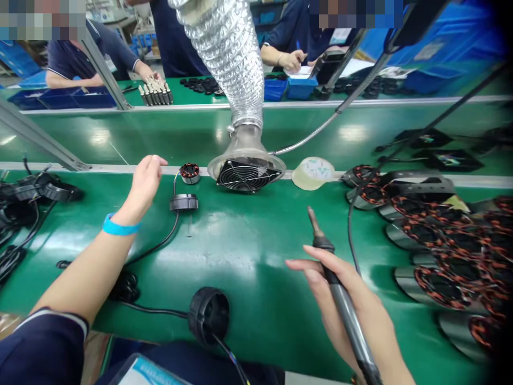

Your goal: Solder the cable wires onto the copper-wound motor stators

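"Across the green bench, counting what?"

"Counting one soldering iron, raised above the right side of the bench. Grasping it in the right hand, and pointing its tip toward one pale, round tub."

"And doing what with the left hand?"

"Hovering it near one small stator. Not telling whether those fingers are pinching anything. Wearing one blue wristband on that arm."

"Counting further?"

"Finding two black caps: one just beside the small stator, one by the near edge. Finding one fan under one silver duct. Seeing more than ten copper-wound stators at the right, but losing the exact count in overlap and blur."

"Looking beyond?"

"Seeing a second green bench behind a metal rail, bearing white-tipped pieces in a tight cluster. Making out three people in dark blue there, with one writing with a pen."

"Reading any label?"

"Spotting a blue-and-white badge at the bottom edge, but not managing to read its lettering."
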Demonstrator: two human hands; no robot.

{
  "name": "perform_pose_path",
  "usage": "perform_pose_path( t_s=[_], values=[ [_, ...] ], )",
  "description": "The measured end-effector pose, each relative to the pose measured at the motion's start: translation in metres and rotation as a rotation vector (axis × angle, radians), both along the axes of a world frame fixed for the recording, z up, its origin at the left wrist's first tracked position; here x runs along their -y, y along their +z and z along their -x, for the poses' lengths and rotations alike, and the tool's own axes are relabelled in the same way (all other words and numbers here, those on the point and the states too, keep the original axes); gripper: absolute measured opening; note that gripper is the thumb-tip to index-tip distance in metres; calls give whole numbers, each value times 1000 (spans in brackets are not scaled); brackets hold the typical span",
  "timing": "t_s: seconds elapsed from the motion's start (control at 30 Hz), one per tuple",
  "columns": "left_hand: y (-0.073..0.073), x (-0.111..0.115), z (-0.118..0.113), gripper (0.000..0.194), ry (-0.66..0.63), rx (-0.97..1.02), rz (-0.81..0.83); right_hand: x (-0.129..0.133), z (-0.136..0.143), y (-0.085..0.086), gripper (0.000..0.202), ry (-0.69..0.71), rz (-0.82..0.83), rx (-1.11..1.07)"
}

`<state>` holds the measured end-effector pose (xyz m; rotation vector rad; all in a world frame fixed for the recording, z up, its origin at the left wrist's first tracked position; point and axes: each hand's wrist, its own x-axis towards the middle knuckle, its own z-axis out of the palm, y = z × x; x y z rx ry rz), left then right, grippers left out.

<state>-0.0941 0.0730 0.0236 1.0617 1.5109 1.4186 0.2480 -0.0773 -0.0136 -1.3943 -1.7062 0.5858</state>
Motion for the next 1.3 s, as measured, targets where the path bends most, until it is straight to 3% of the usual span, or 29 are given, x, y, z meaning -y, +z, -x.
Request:
perform_pose_path(
  t_s=[0.07, 0.13, 0.23, 0.4, 0.5, 0.67, 0.77, 0.9, 1.0, 1.03, 1.17, 1.23, 1.3],
  values=[
    [10, 20, -26, 9, -80, 132, 3, -3, 9, -2, 28, 35, 0, -36],
    [15, 41, -54, 14, -306, 422, 125, -10, 25, -2, 30, 111, -10, -94],
    [14, 67, -87, 19, -496, 557, 236, -20, 54, 1, 36, 183, -34, -188],
    [8, 81, -107, 24, -708, 446, 336, -29, 86, 6, 41, 130, -83, -360],
    [9, 80, -105, 15, -839, 196, 319, -28, 86, 6, 39, 94, -134, -348],
    [1, 76, -85, 18, -1166, -651, 163, -20, 41, 13, 39, 72, -242, -40],
    [-19, 73, -77, 21, -1119, -814, 177, -8, -15, 20, 32, -200, -316, 167],
    [-43, 70, -79, 23, -1050, -828, 178, 8, -98, 10, 39, -619, -245, 328],
    [-48, 70, -82, 21, -1064, -776, 227, 5, -139, -13, 35, -745, -34, 606],
    [-48, 70, -82, 19, -1064, -748, 260, 2, -146, -21, 30, -710, 24, 679],
    [-49, 67, -76, 21, -1141, -604, 416, -16, -144, -42, 28, -661, 60, 786],
    [-52, 66, -74, 24, -1185, -548, 434, -23, -129, -45, 30, -622, -8, 765],
    [-54, 65, -73, 25, -1185, -504, 430, -27, -106, -46, 28, -491, -108, 702]
  ],
)
